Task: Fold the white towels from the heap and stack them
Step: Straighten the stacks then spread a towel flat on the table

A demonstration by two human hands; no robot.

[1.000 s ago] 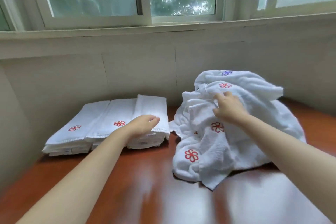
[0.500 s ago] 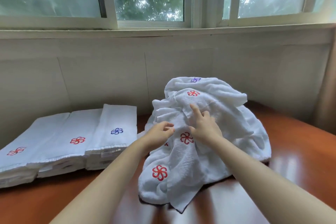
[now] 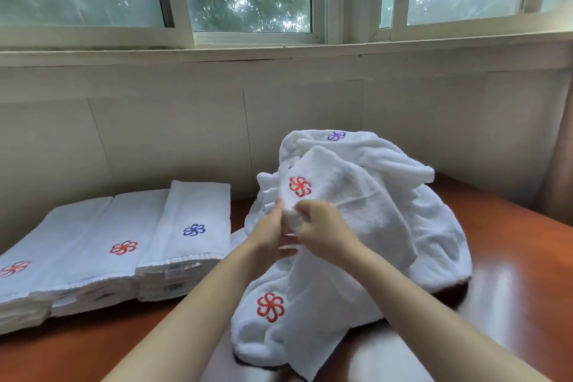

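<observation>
Towel heap (image 3: 387,226) sits right of centre on the table (image 3: 511,257), beside three folded stacks (image 3: 124,242); the leftmost is cut off by the frame edge. Both arms reach forward, and right hand (image 3: 322,226) and left hand (image 3: 269,236) pinch the top towel (image 3: 335,183) at its edge. Left fingertips are blurred.

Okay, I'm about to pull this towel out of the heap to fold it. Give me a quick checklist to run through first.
1. Both hands on one towel: ok. The left hand and right hand both grip the red-flower towel near its edge.
2. Towel free of the heap: cannot tell. Its lower part runs down among other folds.
3. Bare table for folding: ok. Open wood shows right of the heap and in front of the stacks.
4. Folded stacks tidy: ok. Three lie side by side, edges squared.
5. Which stack is lowest: cannot tell from this angle.
</observation>
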